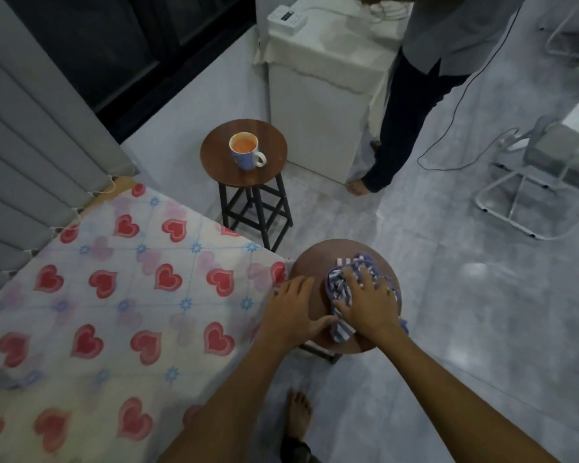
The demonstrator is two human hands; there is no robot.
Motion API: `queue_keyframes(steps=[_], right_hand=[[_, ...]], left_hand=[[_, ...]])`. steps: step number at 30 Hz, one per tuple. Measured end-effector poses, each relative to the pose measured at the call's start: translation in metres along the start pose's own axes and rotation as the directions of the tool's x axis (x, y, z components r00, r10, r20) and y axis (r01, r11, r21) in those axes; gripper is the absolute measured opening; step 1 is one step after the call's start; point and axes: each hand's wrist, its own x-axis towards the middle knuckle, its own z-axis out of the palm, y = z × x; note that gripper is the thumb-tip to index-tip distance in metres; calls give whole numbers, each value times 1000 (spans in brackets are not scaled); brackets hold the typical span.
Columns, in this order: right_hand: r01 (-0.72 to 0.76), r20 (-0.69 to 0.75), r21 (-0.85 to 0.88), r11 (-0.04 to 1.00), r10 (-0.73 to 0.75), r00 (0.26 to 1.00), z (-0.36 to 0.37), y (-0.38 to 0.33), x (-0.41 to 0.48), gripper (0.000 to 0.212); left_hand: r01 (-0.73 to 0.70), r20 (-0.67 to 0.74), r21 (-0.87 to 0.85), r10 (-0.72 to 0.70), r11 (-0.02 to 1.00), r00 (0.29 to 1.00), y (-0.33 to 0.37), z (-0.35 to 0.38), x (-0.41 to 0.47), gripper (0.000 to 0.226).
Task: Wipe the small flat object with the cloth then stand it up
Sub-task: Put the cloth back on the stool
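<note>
We press the striped cloth flat onto the near stool with our spread right hand, while our released left hand rests beside it.

A round brown stool stands near, bearing a crumpled striped cloth on its top. Farther off, a second round stool carries a mug.

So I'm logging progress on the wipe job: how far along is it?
Midway, in the wiping step. The right hand presses the striped cloth flat on the near stool; the left hand rests open beside it. The small flat object barely peeks out beyond the cloth, lying flat. Standing it up remains.
</note>
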Motion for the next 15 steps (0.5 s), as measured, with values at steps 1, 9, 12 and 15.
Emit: queue_keyframes(steps=[1,9,12,15], right_hand=[[22,-24,4,1000,-22,999,-6,-9,-3,79],[329,-81,-21,944,-330,941,-33,-141,-37,77],[479,-93,-35,877,-480,872,-32,-211,-58,78],[590,-75,-80,803,-595,800,-24,-285,-86,77]], left_hand=[[13,-2,0,-13,1000,1000,-5,-5,-5,97],[217,-236,24,-206,976,950,-87,-61,-97,92],[338,-337,-4,-320,941,885,-142,-80,-161,92],[506,-341,-40,-487,862,804,-193,-94,-230,94]])
